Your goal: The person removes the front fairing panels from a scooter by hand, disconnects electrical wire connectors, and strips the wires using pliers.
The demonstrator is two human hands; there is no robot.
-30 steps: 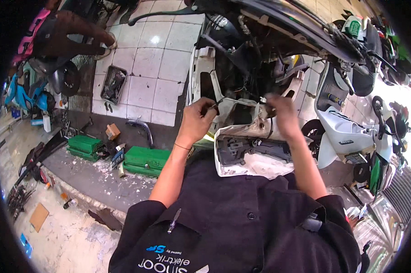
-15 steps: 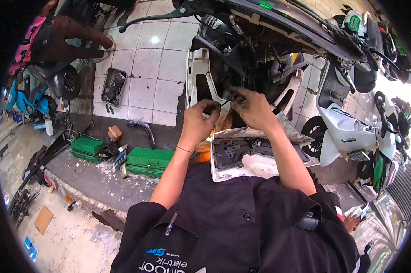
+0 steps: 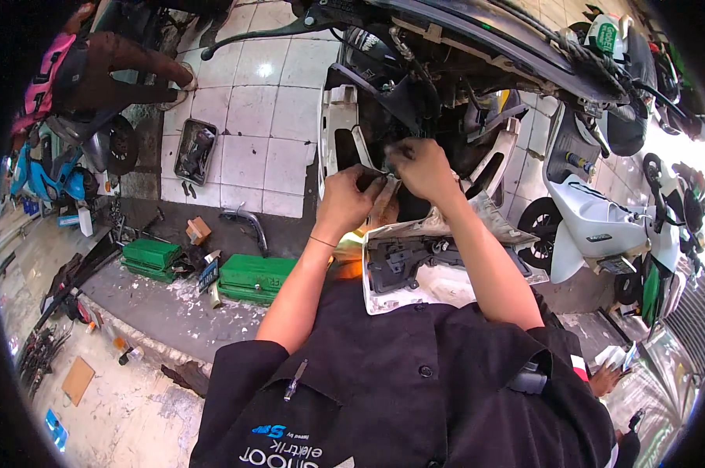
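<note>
1. The left hand [image 3: 349, 199] has its fingers bent inward, tips close together; whether they pinch anything is too small to tell.
2. The right hand [image 3: 426, 171] is just beside it, fingers curled; its own back hides any grip, so I cannot tell what it has.
3. Both are above the near end of an opened vehicle body, between a pale left frame [image 3: 339, 113] and a pale right frame [image 3: 499, 152].
4. A white panel [image 3: 438, 282] lies against the wearer's dark shirt [image 3: 383, 374], a black plastic part [image 3: 395, 264] inside it; the right forearm crosses in front and hides some of it.
5. Farther off, a dark lever [image 3: 266, 33] and a long grey part [image 3: 516, 51] span the top, closing off the far side.
6. On the left, a large green toolbox [image 3: 251, 277] and a smaller green toolbox [image 3: 149, 256] rest on a grey ledge [image 3: 173, 312]; a black tray [image 3: 196, 152] sits on pale tiles [image 3: 266, 117].
7. A white scooter [image 3: 602, 226] stands right, a blue scooter [image 3: 48, 175] far left, near a person in pink and dark clothes [image 3: 122, 66].
8. White and blue lettering marks the shirt, upside down; the large toolbox bears faint letters.
</note>
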